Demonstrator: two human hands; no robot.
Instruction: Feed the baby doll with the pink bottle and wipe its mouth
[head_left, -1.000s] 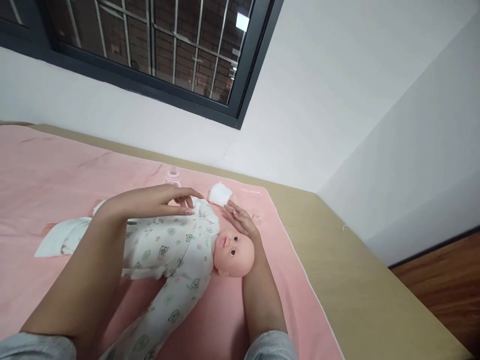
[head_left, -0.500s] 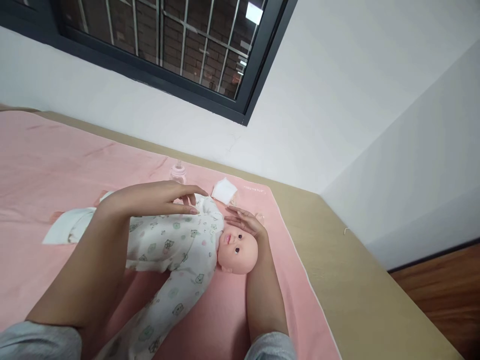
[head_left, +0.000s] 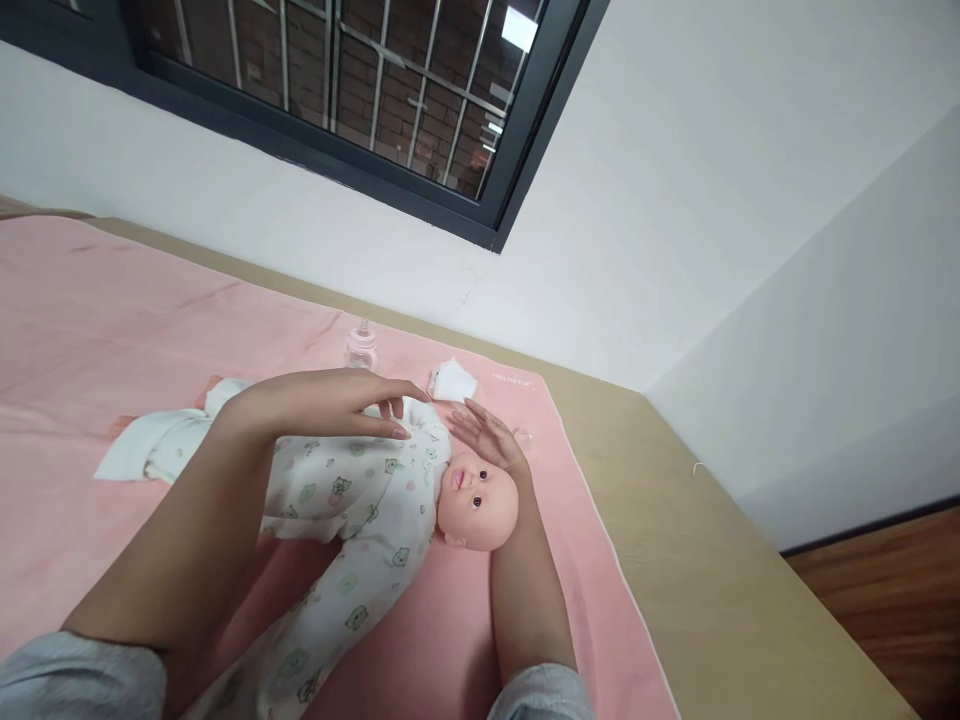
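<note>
A baby doll (head_left: 478, 515) lies on its back on the pink mat (head_left: 187, 340), dressed in a white outfit with small animal prints. Over its chest and shoulder reaches my left hand (head_left: 356, 408), fingers stretched forward and the thumb apart, holding nothing. My right hand (head_left: 491, 438) is beside the far side of the doll's head, palm turned toward it with fingers extended. The forearm passes close to the crown of the head. One printed sleeve stretches down toward me. Whether either hand touches the doll I cannot tell.
Behind the doll stands a small pink-collared baby bottle (head_left: 361, 345). A folded white cloth (head_left: 454, 381) lies near my right fingertips, and a small clear object (head_left: 525, 437) is next to that wrist. The wooden tabletop (head_left: 675, 540) borders the mat, against a white wall with a barred window (head_left: 375, 90).
The whole view has shifted slightly. My right fingers have lifted and opened a little more beside the doll's head. My left hand stays over the chest, and the doll lies as before.
</note>
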